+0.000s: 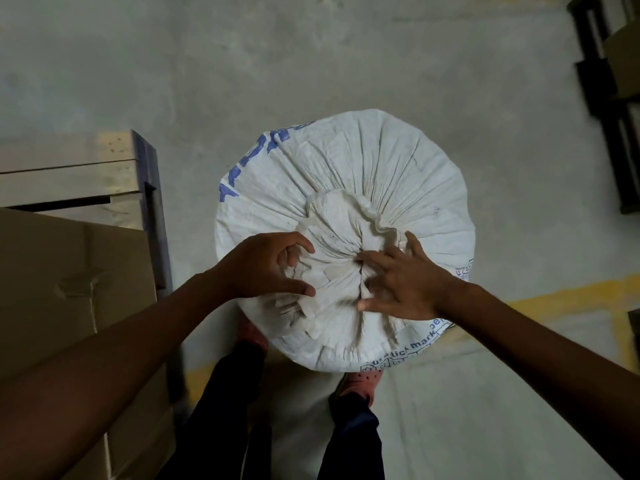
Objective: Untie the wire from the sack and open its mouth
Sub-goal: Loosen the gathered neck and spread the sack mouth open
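Head view, looking straight down: white woven sack [346, 202] with blue print stands upright on the concrete floor [311, 64], directly ahead of the person's feet; its top is drawn into a gathered neck [343, 233] at the centre, pleats fanning outward from it; left hand [256, 268] sits on the near-left side of the neck, thumb and fingers curled apart in an open C with fabric between them, not clearly pinched; right hand [401, 282] lies on the near-right side of the neck, fingers splayed and pressing on the folds, closed on nothing I can make out; wire itself not distinguishable, possibly a thin dark line among the folds between the hands, too small to tell; cardboard box [69, 289] and a wooden piece [79, 168] lie left of the sack, dark shelving [606, 81] far right of it; step judged: searching the neck for the tie, mouth still shut; next move calls for finding the wire's twisted end and unwinding it while one hand steadies the neck.
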Tool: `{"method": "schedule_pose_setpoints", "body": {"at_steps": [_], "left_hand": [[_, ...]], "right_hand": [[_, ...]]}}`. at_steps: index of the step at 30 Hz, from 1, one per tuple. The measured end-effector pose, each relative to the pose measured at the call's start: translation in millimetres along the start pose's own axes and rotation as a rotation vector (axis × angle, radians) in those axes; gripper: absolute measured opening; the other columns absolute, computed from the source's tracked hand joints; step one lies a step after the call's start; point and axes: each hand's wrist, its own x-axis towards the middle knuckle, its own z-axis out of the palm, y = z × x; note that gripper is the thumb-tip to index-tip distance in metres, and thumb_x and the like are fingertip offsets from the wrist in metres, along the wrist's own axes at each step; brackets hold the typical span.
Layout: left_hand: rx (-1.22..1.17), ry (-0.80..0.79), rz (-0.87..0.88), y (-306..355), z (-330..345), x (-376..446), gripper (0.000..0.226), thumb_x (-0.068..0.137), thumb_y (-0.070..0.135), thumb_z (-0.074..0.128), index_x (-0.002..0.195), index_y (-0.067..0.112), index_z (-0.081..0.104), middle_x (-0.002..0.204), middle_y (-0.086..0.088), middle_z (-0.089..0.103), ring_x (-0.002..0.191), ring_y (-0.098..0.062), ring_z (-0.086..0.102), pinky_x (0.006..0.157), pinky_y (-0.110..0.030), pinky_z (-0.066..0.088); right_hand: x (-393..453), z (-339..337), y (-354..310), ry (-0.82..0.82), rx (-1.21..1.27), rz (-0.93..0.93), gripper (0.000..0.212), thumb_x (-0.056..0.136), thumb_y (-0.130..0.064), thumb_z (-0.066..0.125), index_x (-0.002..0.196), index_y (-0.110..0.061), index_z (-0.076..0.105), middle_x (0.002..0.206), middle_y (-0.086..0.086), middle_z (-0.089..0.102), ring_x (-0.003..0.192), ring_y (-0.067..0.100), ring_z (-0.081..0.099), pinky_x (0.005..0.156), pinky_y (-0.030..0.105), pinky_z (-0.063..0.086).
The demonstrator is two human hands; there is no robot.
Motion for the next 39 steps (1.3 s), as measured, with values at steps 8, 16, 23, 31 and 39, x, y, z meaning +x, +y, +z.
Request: {"method": "schedule_pose_setpoints", "body": {"at_steps": [8, 16, 23, 31, 39], "left_hand": [[-0.002, -0.078, 0.059, 21.5, 31.7, 19.2, 0.088, 0.065, 0.068, 0.090, 0.142, 0.033, 0.063, 0.132, 0.022, 0.067, 0.094, 0.004, 0.063, 0.079, -0.014, 0.051], [0.184, 0.030, 0.055, 42.6, 40.4, 39.6, 0.103, 0.065, 0.083, 0.077, 0.151, 0.033, 0.052, 0.135, 0.012, 0.061, 0.102, 0.005, 0.060, 0.088, -0.028, 0.055], [0.269, 0.080, 0.143, 46.4, 54.0, 44.3, 0.085, 0.066, 0.086, 0.072, 0.129, 0.029, 0.068, 0.095, 0.015, 0.066, 0.080, -0.003, 0.061, 0.072, -0.025, 0.051], [0.472, -0.013, 0.317, 51.1, 88.6, 57.1, 0.083, 0.076, 0.085, 0.064, 0.133, 0.024, 0.069, 0.122, 0.009, 0.072, 0.105, -0.019, 0.074, 0.081, -0.040, 0.062], [0.742, -0.167, 0.319, 44.9, 93.1, 79.7, 0.088, 0.076, 0.092, 0.055, 0.134, 0.027, 0.067, 0.128, 0.011, 0.069, 0.108, -0.020, 0.071, 0.082, -0.035, 0.058]], "right_hand": [[0.6, 20.6, -1.3, 0.147, -0.121, 0.065, 0.105, 0.088, -0.090, 0.003, 0.123, -0.019, 0.071, 0.145, -0.001, 0.062, 0.148, 0.040, 0.036, 0.118, 0.077, 0.003], [-24.6, 42.7, 5.2, 0.309, -0.181, 0.193, 0.088, 0.094, -0.077, 0.039, 0.143, -0.006, 0.054, 0.125, 0.017, 0.073, 0.155, 0.041, 0.030, 0.121, 0.075, -0.008], [-48.3, 75.7, 8.0, 0.091, -0.258, 0.417, 0.096, 0.093, -0.077, 0.032, 0.166, -0.022, 0.002, 0.155, 0.013, 0.050, 0.158, 0.037, 0.023, 0.115, 0.074, -0.023], [-44.4, 68.4, 31.7, -0.057, 0.103, 0.537, 0.089, 0.096, -0.064, 0.047, 0.162, -0.041, -0.009, 0.173, -0.007, 0.019, 0.151, 0.047, 0.027, 0.116, 0.068, 0.026], [-44.5, 91.2, 47.8, 0.175, 0.024, 0.326, 0.098, 0.081, -0.090, 0.042, 0.160, -0.052, -0.002, 0.157, 0.007, 0.047, 0.156, 0.053, 0.010, 0.109, 0.086, -0.010]]}}
